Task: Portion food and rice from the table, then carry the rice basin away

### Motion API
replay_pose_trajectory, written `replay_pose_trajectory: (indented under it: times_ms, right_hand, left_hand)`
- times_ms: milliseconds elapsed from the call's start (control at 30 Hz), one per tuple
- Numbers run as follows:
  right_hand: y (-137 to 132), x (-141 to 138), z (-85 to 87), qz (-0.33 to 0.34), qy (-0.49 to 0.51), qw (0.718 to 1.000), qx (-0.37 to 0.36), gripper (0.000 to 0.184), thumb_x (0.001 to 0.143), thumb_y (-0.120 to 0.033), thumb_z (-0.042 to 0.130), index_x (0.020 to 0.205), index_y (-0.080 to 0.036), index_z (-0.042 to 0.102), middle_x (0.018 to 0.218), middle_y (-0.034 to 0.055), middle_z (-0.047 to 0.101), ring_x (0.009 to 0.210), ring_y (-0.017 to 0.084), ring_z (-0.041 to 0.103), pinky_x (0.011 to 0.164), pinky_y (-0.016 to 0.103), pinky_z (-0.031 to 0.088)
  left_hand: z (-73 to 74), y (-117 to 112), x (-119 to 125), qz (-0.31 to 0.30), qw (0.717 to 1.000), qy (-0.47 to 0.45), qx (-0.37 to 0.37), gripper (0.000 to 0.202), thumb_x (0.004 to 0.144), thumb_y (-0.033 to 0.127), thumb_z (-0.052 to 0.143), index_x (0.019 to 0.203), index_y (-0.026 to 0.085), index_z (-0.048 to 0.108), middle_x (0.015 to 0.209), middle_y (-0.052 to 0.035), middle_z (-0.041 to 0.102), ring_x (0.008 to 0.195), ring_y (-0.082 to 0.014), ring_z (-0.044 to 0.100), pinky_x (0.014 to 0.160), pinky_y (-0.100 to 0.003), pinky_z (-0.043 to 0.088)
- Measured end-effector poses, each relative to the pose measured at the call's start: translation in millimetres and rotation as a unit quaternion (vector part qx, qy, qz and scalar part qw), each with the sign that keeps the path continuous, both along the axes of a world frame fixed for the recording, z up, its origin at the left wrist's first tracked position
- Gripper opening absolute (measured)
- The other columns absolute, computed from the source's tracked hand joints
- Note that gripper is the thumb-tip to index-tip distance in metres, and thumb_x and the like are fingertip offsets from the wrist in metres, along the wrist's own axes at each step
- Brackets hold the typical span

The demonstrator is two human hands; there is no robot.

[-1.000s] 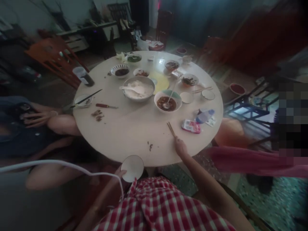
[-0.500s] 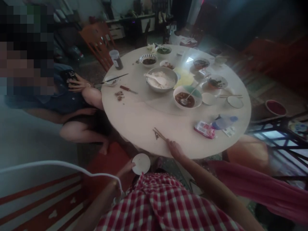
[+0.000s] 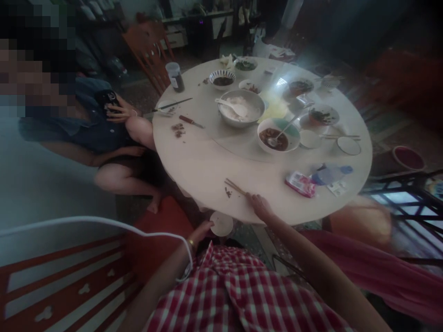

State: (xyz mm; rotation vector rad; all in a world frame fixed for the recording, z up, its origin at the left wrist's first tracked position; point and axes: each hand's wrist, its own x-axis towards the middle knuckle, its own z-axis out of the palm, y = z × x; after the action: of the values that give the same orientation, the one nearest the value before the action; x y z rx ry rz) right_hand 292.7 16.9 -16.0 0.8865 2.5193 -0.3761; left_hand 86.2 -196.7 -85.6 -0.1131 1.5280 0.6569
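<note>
My left hand (image 3: pixel 203 230) grips a small white round dish (image 3: pixel 222 224) by its left rim, just below the near edge of the table (image 3: pixel 204 170). Over that edge, my right hand (image 3: pixel 259 205) is closed around a pair of chopsticks (image 3: pixel 236 186), whose tips point left and away from me. Beside the chopsticks, a few dark food scraps (image 3: pixel 228 193) lie on the tabletop. Whether the tips touch the table, I cannot tell. My fingers partly hide the chopsticks' rear ends.
Mid-table stand a rice bowl (image 3: pixel 241 110) with a white spoon and a bowl of brown stew (image 3: pixel 277 138). A pink packet (image 3: pixel 300 184) and a plastic bottle (image 3: pixel 332 175) lie at right. Leftward, a person (image 3: pixel 90 120) sits holding a phone. A white cable (image 3: pixel 114 222) crosses my left arm.
My left hand has brought the white dish up and right, closer to the table edge. My right hand still holds the chopsticks by the scraps. The whole view has shifted slightly.
</note>
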Motion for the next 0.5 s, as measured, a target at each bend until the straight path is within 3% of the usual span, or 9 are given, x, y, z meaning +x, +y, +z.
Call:
replay_pose_trajectory:
  times_ms: [233, 500]
  right_hand:
    - [-21.0, 7.3, 0.2, 0.075, 0.012, 0.997, -0.016, 0.056, 0.092, -0.006, 0.038, 0.147, -0.015, 0.033, 0.111, 0.0155, 0.06, 0.103, 0.024, 0.053, 0.083, 0.034, 0.043]
    - [-41.0, 8.0, 6.2, 0.134, 0.042, 0.989, -0.057, 0.051, 0.094, -0.01, 0.038, 0.145, -0.016, 0.039, 0.11, 0.0141, 0.061, 0.101, 0.025, 0.052, 0.082, 0.035, 0.041]
  left_hand:
    - [1.2, 16.0, 4.9, 0.035, 0.999, -0.019, 0.001, 0.039, 0.079, 0.009, 0.05, 0.117, 0.013, 0.053, 0.079, -0.0063, 0.065, 0.072, -0.0189, 0.064, 0.062, -0.03, 0.057]
    - [11.5, 12.4, 4.5, 0.076, 0.996, -0.04, 0.015, 0.037, 0.078, 0.007, 0.051, 0.114, 0.016, 0.053, 0.081, -0.004, 0.065, 0.069, -0.0155, 0.064, 0.059, -0.027, 0.056]
